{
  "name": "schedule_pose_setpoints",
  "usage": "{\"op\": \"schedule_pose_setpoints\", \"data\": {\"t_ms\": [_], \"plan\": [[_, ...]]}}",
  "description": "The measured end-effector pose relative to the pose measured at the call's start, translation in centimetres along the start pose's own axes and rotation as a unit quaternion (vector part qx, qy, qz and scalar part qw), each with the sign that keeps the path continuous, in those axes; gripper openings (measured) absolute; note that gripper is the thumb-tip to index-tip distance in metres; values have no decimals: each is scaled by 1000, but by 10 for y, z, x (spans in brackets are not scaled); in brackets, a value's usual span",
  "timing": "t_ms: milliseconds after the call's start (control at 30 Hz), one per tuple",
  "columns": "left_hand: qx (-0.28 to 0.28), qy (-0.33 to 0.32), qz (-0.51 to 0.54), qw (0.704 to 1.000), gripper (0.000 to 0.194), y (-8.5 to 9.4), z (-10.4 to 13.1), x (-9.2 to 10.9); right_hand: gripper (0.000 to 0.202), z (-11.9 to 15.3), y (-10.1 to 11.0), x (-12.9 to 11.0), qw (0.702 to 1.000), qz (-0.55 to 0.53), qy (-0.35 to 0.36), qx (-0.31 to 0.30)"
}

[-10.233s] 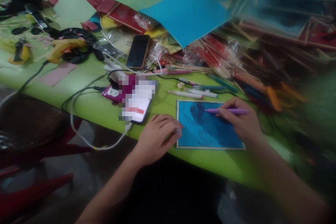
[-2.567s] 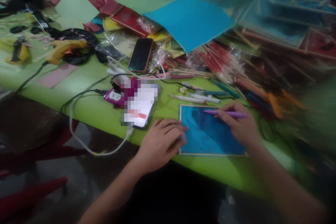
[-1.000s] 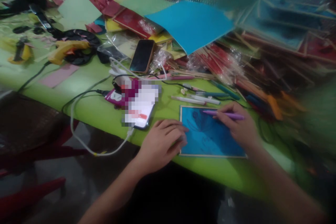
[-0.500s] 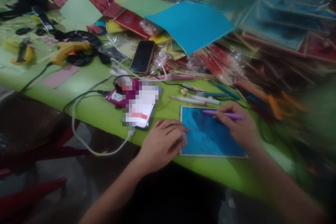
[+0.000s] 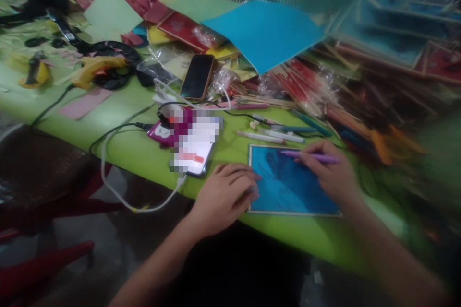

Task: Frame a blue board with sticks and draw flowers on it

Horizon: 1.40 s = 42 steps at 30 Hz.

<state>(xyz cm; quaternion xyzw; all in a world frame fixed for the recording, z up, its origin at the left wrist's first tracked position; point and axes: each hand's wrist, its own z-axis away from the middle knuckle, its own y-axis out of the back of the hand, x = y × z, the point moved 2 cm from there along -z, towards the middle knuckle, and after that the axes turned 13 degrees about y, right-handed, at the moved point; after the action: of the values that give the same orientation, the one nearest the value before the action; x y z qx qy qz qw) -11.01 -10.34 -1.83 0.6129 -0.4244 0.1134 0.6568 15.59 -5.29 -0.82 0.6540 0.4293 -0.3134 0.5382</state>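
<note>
A purple pen (image 5: 326, 158) is pinched in my right hand (image 5: 333, 172), its tip at the upper part of a blue panel (image 5: 306, 196) with a pale border. Dark lines on the panel form a flower-like drawing (image 5: 275, 165). My left hand (image 5: 225, 196) rests at the panel's left edge, fingers curled in towards the thumb; what lies between them, if anything, I cannot make out. Just beyond the panel are white pens (image 5: 272, 135) and a teal pen (image 5: 313, 123). Left of the panel, a phone with a lit screen (image 5: 198, 146) is plugged into a white cable (image 5: 144, 210).
A purple power strip (image 5: 158, 134) adjoins the lit phone. Farther back lie a dark phone (image 5: 197, 76), a large blue sheet (image 5: 266, 33), bundled sticks (image 5: 295, 84) and a yellow glue gun (image 5: 97, 68). Framed panels (image 5: 389, 33) are stacked at the right. Cables cross the green tabletop (image 5: 137, 158).
The whole view has shifted slightly to the right. My right hand keeps the pen near the top of the drawing, and my left hand stays at the panel's edge.
</note>
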Motion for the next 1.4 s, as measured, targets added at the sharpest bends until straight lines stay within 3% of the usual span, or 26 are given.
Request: {"op": "schedule_pose_setpoints", "data": {"t_ms": [1400], "plan": [[7, 0, -10, 1000, 8, -1, -1, 1, 22, 0, -1, -1, 1000, 7, 12, -9]]}}
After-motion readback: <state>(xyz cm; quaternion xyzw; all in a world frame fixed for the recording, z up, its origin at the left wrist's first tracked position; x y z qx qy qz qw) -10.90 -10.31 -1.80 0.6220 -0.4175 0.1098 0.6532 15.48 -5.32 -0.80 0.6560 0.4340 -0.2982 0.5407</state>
